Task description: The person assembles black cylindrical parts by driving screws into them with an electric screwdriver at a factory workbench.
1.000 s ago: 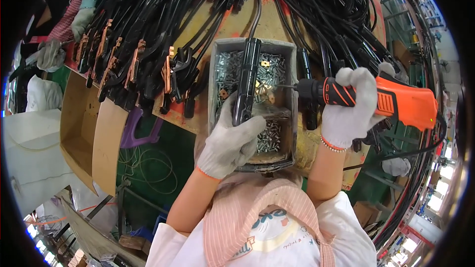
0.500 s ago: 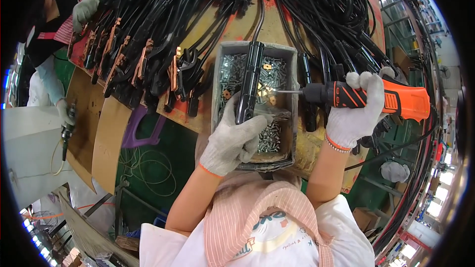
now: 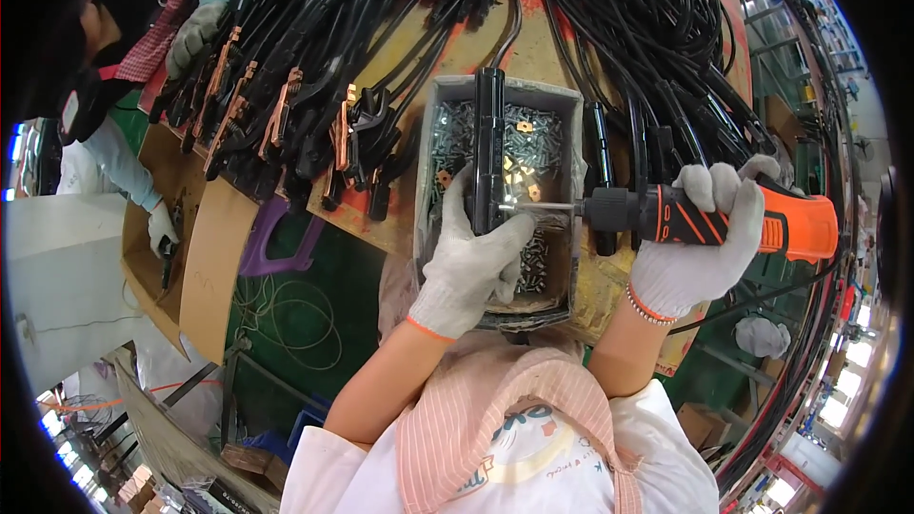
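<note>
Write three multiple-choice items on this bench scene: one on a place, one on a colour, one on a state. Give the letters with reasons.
1. Where does the black clamp handle lie?
A. across the grey screw tray
B. on the floor
C. in a cardboard box

2. What colour is the body of the electric screwdriver?
A. blue
B. orange and black
C. yellow

3. What is the right hand doing?
A. resting open on the bench
B. closed around the screwdriver
C. reaching into the tray

Answers: 1 A, the handle runs over the tray of screws, steadied by the left hand. 2 B, orange rear with a black grip. 3 B, gloved fingers wrap the tool, its bit touching the handle.
</note>
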Action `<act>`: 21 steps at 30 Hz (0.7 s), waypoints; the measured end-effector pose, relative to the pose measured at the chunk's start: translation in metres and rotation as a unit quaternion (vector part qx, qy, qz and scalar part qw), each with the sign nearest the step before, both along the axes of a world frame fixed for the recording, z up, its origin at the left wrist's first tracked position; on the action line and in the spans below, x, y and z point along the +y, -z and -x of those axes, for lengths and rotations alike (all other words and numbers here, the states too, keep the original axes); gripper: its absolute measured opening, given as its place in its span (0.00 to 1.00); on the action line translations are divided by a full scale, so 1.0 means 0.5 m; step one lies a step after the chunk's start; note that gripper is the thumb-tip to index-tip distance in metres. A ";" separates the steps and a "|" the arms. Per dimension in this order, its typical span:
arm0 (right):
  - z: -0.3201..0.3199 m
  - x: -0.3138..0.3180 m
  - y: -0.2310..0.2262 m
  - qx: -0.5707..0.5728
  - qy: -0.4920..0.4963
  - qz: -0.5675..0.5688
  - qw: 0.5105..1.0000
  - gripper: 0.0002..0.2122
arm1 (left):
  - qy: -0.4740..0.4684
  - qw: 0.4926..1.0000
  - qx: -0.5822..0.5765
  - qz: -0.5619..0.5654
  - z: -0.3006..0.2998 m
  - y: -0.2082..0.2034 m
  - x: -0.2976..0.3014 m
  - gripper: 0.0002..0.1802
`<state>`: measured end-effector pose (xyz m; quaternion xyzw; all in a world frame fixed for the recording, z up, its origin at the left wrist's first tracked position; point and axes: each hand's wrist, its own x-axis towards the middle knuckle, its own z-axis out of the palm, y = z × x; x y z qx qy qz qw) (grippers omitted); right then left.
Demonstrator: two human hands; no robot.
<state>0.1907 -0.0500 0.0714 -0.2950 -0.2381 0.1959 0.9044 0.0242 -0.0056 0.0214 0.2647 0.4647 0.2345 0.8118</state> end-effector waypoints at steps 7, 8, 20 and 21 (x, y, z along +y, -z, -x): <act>0.019 -0.012 -0.007 0.016 -0.043 -0.020 0.999 0.18 | -0.022 1.000 -0.007 -0.008 -0.010 -0.003 -0.004 0.52; 0.019 -0.012 -0.006 0.016 -0.043 -0.020 0.999 0.18 | -0.016 1.000 -0.006 -0.008 -0.009 -0.005 -0.003 0.52; 0.018 -0.013 0.005 0.027 -0.042 -0.008 0.999 0.20 | -0.019 1.000 -0.011 0.020 -0.002 0.011 0.000 0.51; 0.018 -0.012 0.005 0.025 -0.048 -0.005 0.999 0.20 | -0.014 1.000 0.001 0.018 -0.003 0.007 0.000 0.51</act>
